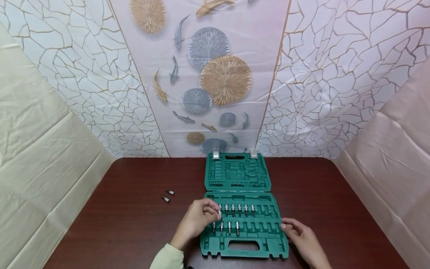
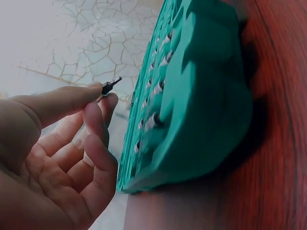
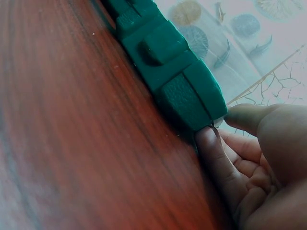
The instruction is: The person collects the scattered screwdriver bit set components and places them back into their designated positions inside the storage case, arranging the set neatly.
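Note:
A green plastic tool case point(image 1: 243, 253) lies open on the table. My left hand point(image 1: 196, 220) is over the left part of its tray, pinching a small bit socket point(image 2: 109, 87) between thumb and fingertips. The dark bit of that socket points away from the fingers. Two rows of bit sockets point(image 1: 233, 210) sit in the tray slots below and beside this hand. At the case's right edge my right hand point(image 1: 304, 241) holds the rim, with thumb and a finger on it in the right wrist view.
Two loose bit sockets, one nearer point(image 1: 166, 199) and one farther point(image 1: 170, 192), lie on the dark red table point(image 1: 134, 224) left of the case. The lid point(image 1: 236, 186), with moulded recesses and two latches, lies folded back toward the patterned wall cloth point(image 1: 225, 80).

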`<act>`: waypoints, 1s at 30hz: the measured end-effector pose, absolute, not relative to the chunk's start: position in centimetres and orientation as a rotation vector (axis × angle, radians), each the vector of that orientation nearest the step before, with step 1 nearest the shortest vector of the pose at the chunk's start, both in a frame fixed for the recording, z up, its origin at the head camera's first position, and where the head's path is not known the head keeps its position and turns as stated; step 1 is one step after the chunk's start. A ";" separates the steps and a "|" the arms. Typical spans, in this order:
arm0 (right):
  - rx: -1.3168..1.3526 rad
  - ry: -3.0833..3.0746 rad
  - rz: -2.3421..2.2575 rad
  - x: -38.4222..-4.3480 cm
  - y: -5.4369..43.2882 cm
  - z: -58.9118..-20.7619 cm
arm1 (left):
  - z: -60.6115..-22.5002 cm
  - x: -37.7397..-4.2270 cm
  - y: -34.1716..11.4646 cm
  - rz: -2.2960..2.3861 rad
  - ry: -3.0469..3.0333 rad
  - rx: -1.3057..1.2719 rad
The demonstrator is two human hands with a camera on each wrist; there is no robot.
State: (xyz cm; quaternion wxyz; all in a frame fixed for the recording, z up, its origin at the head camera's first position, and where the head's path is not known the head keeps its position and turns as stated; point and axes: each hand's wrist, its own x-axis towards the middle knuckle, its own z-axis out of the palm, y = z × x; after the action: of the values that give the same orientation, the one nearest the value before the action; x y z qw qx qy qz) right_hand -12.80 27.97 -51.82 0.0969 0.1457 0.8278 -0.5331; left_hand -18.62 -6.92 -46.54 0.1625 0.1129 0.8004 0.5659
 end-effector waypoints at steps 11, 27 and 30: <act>0.423 2.481 -1.554 -12.9 28.1 -52.0 | -46.5 -18.1 -4.9 1.644 2.226 0.366; 0.415 2.468 -1.576 -13.0 28.1 -52.1 | -46.0 -17.5 -1.7 1.596 2.254 0.398; 0.416 2.469 -1.570 -13.0 28.2 -52.1 | -46.1 -17.5 -1.1 1.596 2.246 0.388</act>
State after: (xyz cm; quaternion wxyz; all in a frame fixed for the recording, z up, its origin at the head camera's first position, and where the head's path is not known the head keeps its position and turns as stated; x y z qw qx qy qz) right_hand -12.98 28.17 -52.12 0.0930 0.1400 0.8317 -0.5291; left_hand -17.50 -1.11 -46.10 0.1785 0.1372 0.7943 0.5643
